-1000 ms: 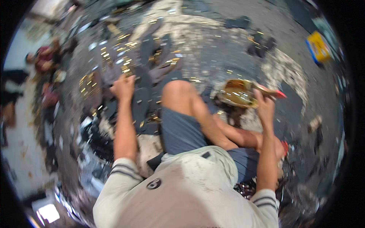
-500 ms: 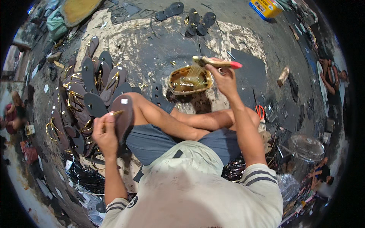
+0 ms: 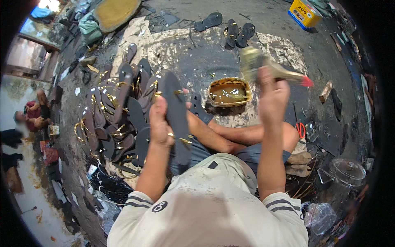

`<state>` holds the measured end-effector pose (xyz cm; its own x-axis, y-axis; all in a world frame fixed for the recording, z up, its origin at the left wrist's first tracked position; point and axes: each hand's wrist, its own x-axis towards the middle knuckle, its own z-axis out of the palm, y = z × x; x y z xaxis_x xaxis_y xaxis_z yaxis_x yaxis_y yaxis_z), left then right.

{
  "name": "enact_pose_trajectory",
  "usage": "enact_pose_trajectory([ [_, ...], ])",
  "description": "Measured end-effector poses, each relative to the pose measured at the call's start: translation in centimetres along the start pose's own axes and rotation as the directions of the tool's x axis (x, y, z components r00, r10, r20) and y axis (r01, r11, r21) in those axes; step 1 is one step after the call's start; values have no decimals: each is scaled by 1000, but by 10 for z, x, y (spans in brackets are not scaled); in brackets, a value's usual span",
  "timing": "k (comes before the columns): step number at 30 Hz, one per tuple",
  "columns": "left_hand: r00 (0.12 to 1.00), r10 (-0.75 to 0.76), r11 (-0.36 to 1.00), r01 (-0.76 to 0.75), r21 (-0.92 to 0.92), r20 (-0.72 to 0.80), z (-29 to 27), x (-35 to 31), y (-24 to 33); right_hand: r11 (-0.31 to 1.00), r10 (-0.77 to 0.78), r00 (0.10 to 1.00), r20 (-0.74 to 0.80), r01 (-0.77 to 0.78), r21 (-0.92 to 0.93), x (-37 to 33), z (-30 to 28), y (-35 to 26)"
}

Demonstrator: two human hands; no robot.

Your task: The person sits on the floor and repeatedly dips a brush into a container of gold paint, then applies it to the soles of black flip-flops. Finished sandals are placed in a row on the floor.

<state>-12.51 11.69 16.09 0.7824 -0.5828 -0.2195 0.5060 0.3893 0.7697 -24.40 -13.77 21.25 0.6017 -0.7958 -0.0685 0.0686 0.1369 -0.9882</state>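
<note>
My left hand (image 3: 159, 123) grips a flip-flop (image 3: 177, 117) and holds it up on edge over my left thigh. Its dark underside faces me, with gold strap ends poking through the sole. My right hand (image 3: 273, 96) is closed around a wide paintbrush (image 3: 286, 73) with a red-tipped handle; its pale bristles are blurred by motion. Left of the brush, a brown-spotted tub (image 3: 210, 99) holds a shiny yellowish liquid. A heap of brown and black flip-flops (image 3: 109, 96) with gold straps lies beyond my left hand.
Orange-handled scissors (image 3: 301, 131) lie by my right knee. Farther off are several dark sandals (image 3: 208, 22) and a yellow-and-blue can (image 3: 304, 15). A metal fan guard (image 3: 347, 171) rests at the right, and a bundle of black strips (image 3: 108, 183) lies at the lower left.
My left hand has turned the flip-flop underside toward me and brought it inward. My right hand has lifted the brush away from the tub. The view has shifted left.
</note>
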Motion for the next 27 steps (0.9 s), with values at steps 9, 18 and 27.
enact_pose_trajectory([
  [9, 996, 10, 972, 10, -233, 85, 49, -18, -34, 805, -492, 808, 324, 564, -186, -36, 79, 41],
  [18, 950, 58, 917, 70, -392, 306, 45, 4, -37, 811, -450, 749, 486, 571, -128, -58, 60, 46],
  [27, 978, -40, 935, 108, -338, 203, 33, -8, -55, 882, -311, 870, 383, 414, -225, -30, 56, 47],
])
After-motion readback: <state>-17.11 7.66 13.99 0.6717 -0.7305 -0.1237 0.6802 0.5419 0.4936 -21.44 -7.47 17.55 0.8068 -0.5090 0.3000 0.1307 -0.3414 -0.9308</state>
